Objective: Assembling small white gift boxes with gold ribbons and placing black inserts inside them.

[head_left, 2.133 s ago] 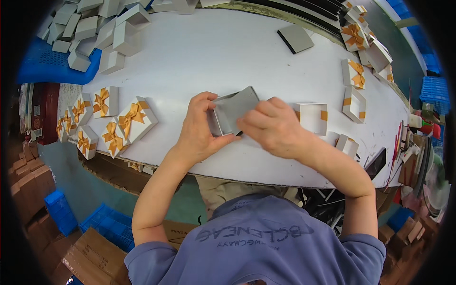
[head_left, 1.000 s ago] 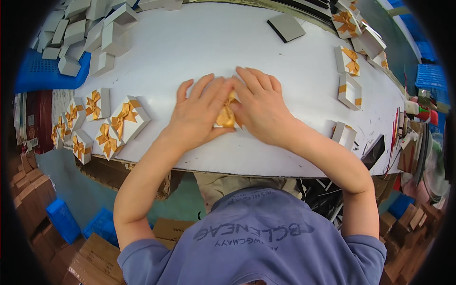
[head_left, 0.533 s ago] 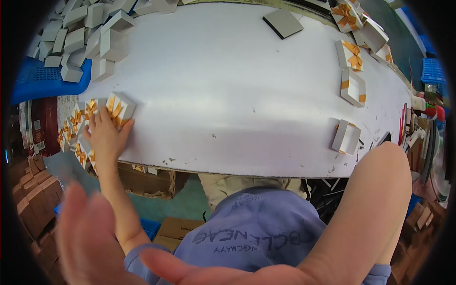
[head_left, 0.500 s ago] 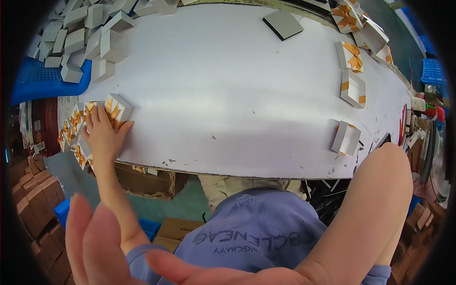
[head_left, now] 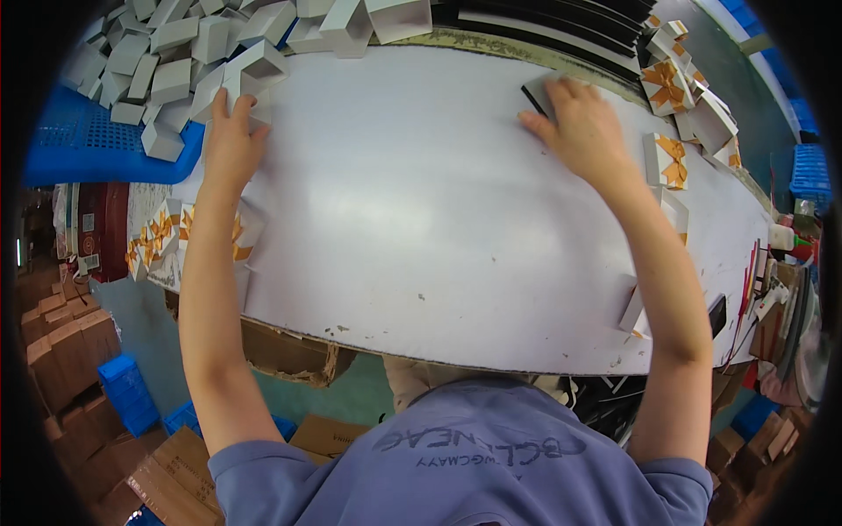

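Observation:
My left hand [head_left: 235, 145], fingers apart, reaches to the open white box halves [head_left: 250, 68] at the near edge of a heap on the left. Its fingertips are at a white box half there; whether they press on it I cannot tell. On the right, my right hand [head_left: 583, 127] lies over a flat grey square piece with a black edge [head_left: 538, 92], its thumb spread away from the fingers. The hand hides most of that piece. Below my left forearm sit white gift boxes with gold bows [head_left: 160, 235], partly covered by the arm.
A blue perforated crate [head_left: 88, 145] holds the heap. Long black strips or sheets [head_left: 544, 35] lie along the table's far edge. More bow boxes [head_left: 671, 159] line the right side, some behind my right arm. A ragged cardboard box [head_left: 289, 351] is under the table's front edge.
My left hand has left the bow boxes and moved up to the white heap. My right hand has gone from near the camera to the grey piece. The view has shifted.

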### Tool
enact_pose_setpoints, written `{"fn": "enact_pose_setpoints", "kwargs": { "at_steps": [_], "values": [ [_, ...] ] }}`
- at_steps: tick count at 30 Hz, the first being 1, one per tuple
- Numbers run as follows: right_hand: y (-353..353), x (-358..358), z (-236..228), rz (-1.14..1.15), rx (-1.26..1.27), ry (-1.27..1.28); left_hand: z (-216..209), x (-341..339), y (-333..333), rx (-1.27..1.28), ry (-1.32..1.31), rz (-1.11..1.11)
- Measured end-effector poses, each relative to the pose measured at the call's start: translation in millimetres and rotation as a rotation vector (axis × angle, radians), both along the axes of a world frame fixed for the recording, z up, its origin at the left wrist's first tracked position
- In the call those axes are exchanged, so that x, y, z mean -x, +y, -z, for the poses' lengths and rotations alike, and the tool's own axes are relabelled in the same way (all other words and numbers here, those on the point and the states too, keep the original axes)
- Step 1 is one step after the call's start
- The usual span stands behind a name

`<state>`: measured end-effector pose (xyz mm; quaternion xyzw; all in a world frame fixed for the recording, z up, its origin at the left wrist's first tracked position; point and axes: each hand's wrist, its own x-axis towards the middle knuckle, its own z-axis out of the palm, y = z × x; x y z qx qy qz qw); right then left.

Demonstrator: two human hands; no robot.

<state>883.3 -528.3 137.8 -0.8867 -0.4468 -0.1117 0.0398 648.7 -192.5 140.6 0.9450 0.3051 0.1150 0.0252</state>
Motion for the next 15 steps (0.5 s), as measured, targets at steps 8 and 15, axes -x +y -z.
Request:
{"fn": "enact_pose_setpoints", "kwargs": {
  "at_steps": [8,15],
  "values": [
    [5,0,4,-0.226,-0.32,-0.11,5,19,-135,0.511,-0.357,0.388],
    [-31,122,-7,-0.86,-0.246,0.132,35,19,-208,0.989,-0.376,0.424]
  ]
}}
